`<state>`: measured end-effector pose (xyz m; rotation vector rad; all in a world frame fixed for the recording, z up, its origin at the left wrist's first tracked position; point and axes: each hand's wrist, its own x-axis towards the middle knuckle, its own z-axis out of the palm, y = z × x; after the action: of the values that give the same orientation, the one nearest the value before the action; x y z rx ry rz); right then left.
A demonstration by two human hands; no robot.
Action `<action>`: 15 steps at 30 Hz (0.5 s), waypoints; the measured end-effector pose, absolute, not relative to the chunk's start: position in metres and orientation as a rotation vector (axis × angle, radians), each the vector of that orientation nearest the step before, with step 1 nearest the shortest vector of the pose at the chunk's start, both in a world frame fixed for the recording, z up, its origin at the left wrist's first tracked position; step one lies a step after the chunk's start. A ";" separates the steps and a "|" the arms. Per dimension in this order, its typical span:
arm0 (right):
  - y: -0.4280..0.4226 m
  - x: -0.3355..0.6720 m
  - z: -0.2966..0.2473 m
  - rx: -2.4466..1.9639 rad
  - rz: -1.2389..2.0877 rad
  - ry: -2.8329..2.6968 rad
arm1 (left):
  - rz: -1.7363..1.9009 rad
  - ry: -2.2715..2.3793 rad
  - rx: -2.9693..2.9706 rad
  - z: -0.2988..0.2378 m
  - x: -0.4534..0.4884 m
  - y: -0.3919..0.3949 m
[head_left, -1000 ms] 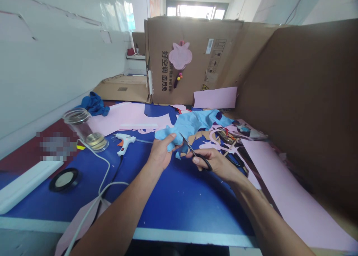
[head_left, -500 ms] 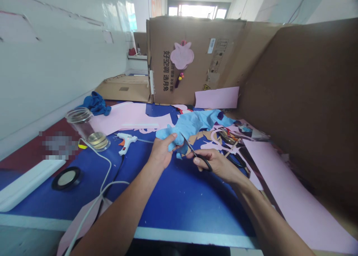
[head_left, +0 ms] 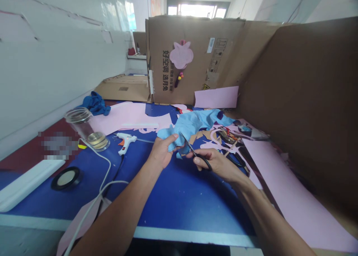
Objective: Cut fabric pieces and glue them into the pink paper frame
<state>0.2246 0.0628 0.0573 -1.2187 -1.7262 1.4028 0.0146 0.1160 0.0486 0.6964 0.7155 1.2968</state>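
Observation:
Light blue fabric (head_left: 192, 122) stretches across the middle of the table, its near end bunched in my left hand (head_left: 163, 151). My left thumb presses on top of the cloth, the other fingers beneath it. Black-handled scissors (head_left: 206, 162) are gripped in my right hand (head_left: 214, 161), the blades pointing up and left against the fabric's near edge. A small blue scrap (head_left: 179, 156) lies just below the cloth, between the two hands. My fingers partly hide the fabric's near end.
Left of my hands lie a white glue gun (head_left: 125, 142), a glass jar (head_left: 92, 131) and a black tape roll (head_left: 65, 178). Pink sheets (head_left: 125, 114) and paper offcuts surround the fabric. Cardboard panels (head_left: 195, 62) stand behind and at right. A white cable (head_left: 104, 177) crosses the left.
Hardly anything differs. The fabric's near end shifts slightly in my left hand, and the scissors stay at its edge.

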 end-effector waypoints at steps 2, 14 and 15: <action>0.063 0.225 0.057 -1.220 1.391 -1.736 | 1.297 0.709 0.701 0.049 0.014 0.116; 0.063 0.227 0.060 -1.250 1.419 -1.743 | 1.263 0.747 0.736 0.055 0.008 0.119; 0.063 0.227 0.060 -1.252 1.424 -1.741 | 1.255 0.749 0.748 0.054 0.008 0.119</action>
<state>0.2274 0.0635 0.0598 -1.2524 -1.7413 1.4245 0.0078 0.1192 0.0541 0.7484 0.7487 1.2549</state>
